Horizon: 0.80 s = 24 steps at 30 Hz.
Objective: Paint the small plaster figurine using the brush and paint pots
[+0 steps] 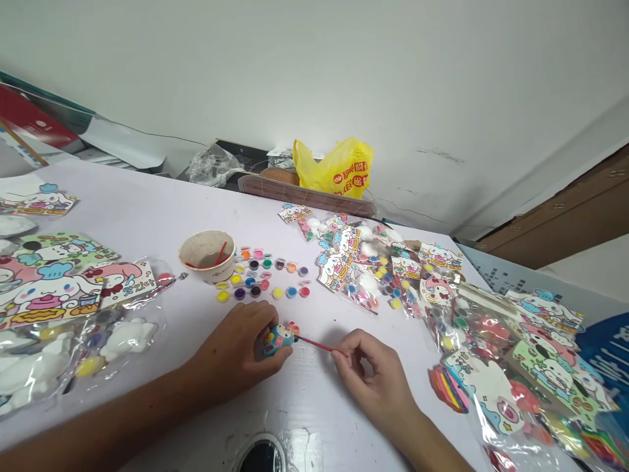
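Note:
A small painted figurine [279, 338], mostly blue with pink and yellow patches, is gripped between the thumb and fingers of my left hand [246, 344]. My right hand [371, 367] pinches a thin red paintbrush [317, 343]. The brush's dark tip meets the figurine's right side, though I cannot tell exactly which spot it touches. Beyond my left hand lie several small paint pots [253, 278] in joined strips, in many colours. Beside them stands a paper cup [207, 257] of cloudy water with a red brush leaning inside.
Bagged figurine kits lie on the left [63, 308] and in a long pile on the right [363, 262]. A rainbow-striped piece [449, 388] is near my right hand. A yellow plastic bag [339, 170] stands behind the table's far edge. A dark round opening [262, 454] is at the near edge.

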### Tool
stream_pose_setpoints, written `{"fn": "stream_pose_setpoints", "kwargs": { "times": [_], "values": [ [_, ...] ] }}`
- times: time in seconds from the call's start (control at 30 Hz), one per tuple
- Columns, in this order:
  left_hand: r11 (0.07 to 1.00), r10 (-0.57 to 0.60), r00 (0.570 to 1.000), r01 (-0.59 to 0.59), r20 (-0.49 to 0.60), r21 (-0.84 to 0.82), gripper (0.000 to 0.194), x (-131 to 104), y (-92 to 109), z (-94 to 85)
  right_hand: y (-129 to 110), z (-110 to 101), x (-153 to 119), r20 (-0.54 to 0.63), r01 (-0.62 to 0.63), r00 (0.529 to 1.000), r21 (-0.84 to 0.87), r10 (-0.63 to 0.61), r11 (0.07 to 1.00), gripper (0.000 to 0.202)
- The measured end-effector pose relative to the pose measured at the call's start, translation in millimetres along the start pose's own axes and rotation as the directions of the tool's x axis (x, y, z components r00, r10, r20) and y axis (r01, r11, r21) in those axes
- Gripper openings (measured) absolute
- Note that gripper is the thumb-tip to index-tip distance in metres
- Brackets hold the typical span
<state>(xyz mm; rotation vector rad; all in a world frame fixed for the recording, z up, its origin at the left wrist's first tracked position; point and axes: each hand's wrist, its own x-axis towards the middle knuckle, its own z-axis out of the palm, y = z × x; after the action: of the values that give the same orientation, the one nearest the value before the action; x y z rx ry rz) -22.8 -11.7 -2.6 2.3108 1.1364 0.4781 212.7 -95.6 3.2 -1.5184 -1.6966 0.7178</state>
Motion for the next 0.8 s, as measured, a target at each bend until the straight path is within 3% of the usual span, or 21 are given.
{"fn": "stream_pose_setpoints", "kwargs": {
  "times": [0.8],
  "values": [
    [1.0, 0.007, 1.0, -0.008, 0.018, 0.015, 0.024, -0.7, 0.5, -1.2, -0.6, -0.1, -0.2, 0.007, -0.012, 1.0, -0.001, 0.012, 1.0, 0.016]
  ]
}}
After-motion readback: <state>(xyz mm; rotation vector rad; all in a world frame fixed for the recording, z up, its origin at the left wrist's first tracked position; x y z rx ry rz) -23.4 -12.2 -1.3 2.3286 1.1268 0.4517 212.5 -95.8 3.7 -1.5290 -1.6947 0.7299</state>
